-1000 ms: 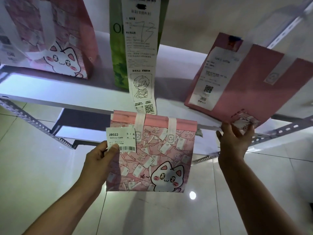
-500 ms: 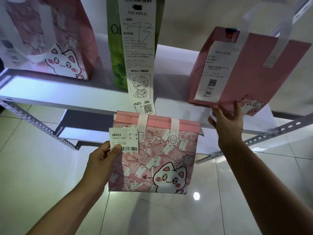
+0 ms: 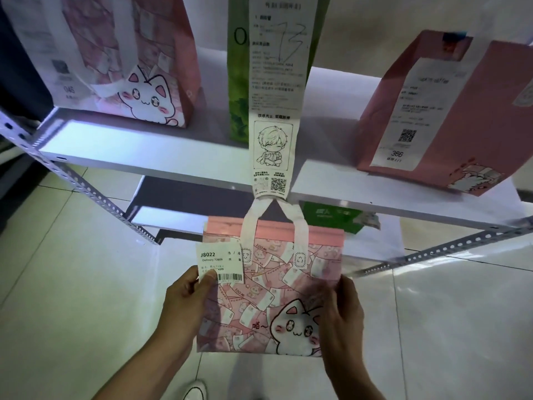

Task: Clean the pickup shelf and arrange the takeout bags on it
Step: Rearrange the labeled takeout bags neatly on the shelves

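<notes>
- The fingers of the left hand pinch the left edge of the small cat bag right at its white order label, thumb on the front, clamped on bag and label together. The right hand curls round the bag's right edge, so both hands hold it flat and upright, I'd say to steady it before lifting.
- The shelf is the biggest thing here, a white board on perforated metal angle rails, sitting above and behind the held bag. There is a bare stretch of it along the front left and another between the green bag and the pink one.
- The large cat bag stands upright at the shelf's left, print facing out.
- The plain pink bag stands at the right, tilted, its receipt marked 366 turned to the front, probably so the number can be read.
- The green bag stands in the middle, its long receipt hanging past the shelf's front edge.
- The small cat bag hangs below the shelf edge, over the tiled floor, handles up, not yet on the shelf. It looks light and floppy, hence a grip on each side.
- A green box sits on the lower level, partly hidden.
</notes>
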